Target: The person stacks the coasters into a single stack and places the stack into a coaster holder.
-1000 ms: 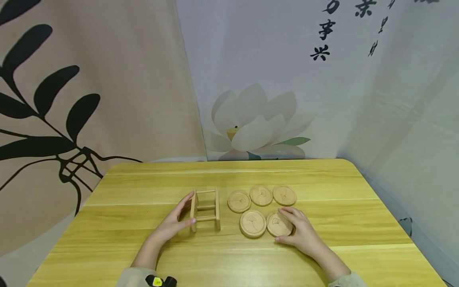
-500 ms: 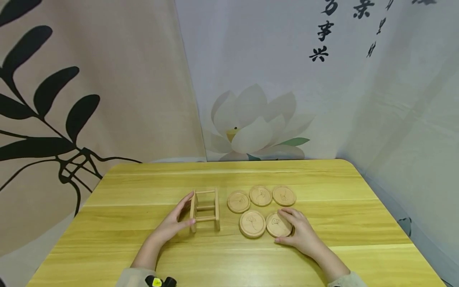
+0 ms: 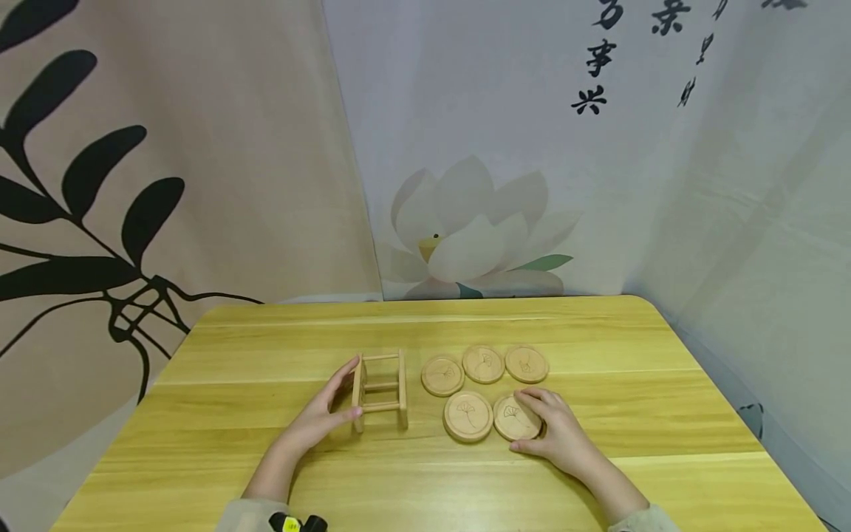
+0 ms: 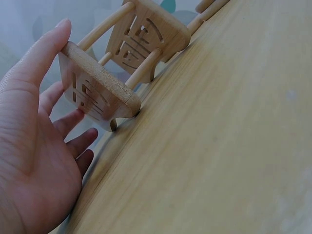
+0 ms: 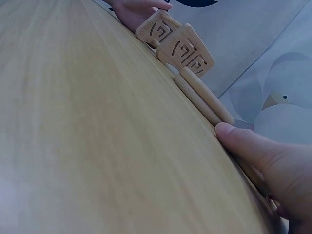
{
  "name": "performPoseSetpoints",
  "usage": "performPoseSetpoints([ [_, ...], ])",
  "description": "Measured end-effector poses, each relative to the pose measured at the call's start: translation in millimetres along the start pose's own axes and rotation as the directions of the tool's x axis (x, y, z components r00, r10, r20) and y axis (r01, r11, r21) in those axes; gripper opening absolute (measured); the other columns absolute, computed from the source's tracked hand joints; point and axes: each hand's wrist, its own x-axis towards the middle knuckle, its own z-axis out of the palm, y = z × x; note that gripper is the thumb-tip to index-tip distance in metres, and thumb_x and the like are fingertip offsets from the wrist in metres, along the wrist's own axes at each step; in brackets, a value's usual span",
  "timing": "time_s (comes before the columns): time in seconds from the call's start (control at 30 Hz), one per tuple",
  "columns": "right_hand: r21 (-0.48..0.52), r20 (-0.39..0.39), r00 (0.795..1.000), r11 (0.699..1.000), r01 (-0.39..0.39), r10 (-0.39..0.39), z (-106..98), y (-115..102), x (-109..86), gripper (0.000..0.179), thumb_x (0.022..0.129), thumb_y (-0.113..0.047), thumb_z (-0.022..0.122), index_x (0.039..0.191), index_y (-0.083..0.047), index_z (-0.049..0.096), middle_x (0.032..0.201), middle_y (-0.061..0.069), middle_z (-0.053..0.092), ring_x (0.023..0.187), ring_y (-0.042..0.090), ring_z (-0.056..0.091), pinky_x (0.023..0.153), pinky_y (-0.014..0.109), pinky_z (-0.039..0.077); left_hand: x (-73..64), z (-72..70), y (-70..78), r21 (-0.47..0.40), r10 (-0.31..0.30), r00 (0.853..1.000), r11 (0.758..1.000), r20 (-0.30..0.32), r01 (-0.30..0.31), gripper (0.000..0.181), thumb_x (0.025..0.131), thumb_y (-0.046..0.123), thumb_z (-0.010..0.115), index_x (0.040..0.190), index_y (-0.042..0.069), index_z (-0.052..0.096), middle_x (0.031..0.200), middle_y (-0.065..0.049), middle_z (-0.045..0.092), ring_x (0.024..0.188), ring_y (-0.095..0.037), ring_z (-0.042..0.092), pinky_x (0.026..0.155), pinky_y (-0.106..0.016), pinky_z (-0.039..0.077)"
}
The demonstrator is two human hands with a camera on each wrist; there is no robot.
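A small wooden coaster rack (image 3: 402, 391), two slotted end panels joined by rods, stands left of the coasters. My left hand (image 3: 315, 417) holds its left panel, thumb on the near edge and a finger at the far edge; the other fingers hang loosely beside it in the left wrist view. My right hand (image 3: 561, 436) grips the right-hand front coaster (image 3: 515, 417) by its rim between thumb and fingers. That round wooden coaster lies on the table, engraved with a leaf. Left of it is another engraved coaster (image 3: 468, 416), seemingly stacked on a second one.
Behind these lie three more round coasters: a left one (image 3: 442, 376), a middle one (image 3: 484, 364) and a right one (image 3: 527, 364). The wooden table (image 3: 425, 488) has rounded far corners. A printed cloth backdrop (image 3: 479, 111) hangs behind it.
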Motion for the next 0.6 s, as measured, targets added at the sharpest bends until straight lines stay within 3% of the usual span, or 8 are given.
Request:
performPoseSetpoints([
  [0.6, 0.015, -0.029, 0.999, 1.0, -0.017, 0.018, -0.6, -1.4, 1.3, 0.089, 0.065, -0.04, 0.086, 0.136, -0.001, 0.052, 0.136, 0.011, 0.047, 0.127, 0.035, 0.039, 0.1, 0.057, 0.035, -0.2, 0.3, 1.4, -0.006, -0.016, 1.0, 1.0, 0.001, 0.016, 0.079, 0.092, 0.019, 0.066, 0.154, 0.032, 0.018, 0.155, -0.012, 0.022, 0.139, -0.04, 0.018, 0.101, -0.072, 0.013],
])
